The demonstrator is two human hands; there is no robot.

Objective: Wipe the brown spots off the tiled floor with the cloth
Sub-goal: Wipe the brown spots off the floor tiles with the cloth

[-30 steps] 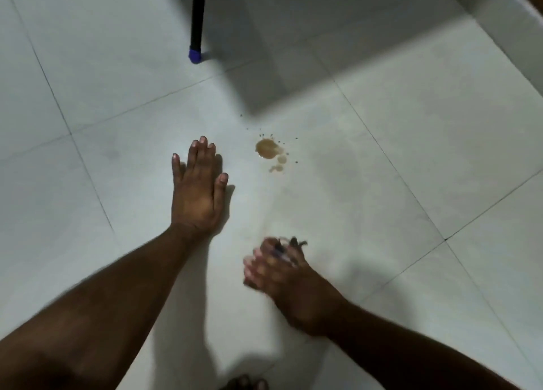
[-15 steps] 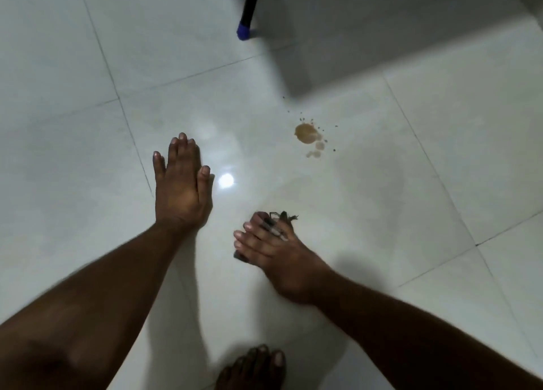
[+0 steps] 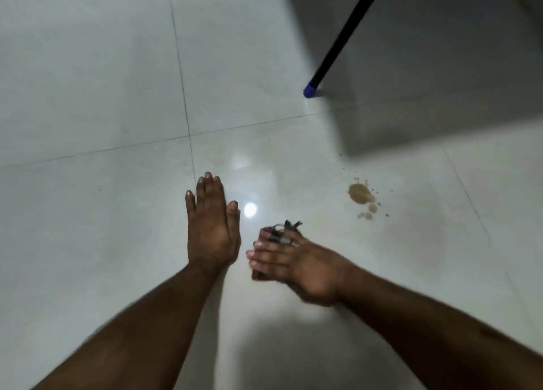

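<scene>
A brown puddle (image 3: 360, 193) with smaller drops and specks around it lies on the pale glossy tiled floor (image 3: 102, 102), right of centre. My left hand (image 3: 211, 223) rests flat on the floor, palm down, fingers together. Just to its right my right hand (image 3: 289, 262) presses a small dark cloth (image 3: 284, 229) against the tile. Only the cloth's frayed tip shows past my fingers. The cloth sits a little left of and nearer to me than the puddle, apart from it.
A black leg with a blue tip (image 3: 311, 90) stands on the floor behind the spots, slanting up to the right. A dark shadow (image 3: 411, 81) covers the far right tiles. Grout lines cross near my left hand.
The view has swung left, so the spots and the black leg now sit further right. My right hand with the cloth stays close to my left hand, still short of the spots.
</scene>
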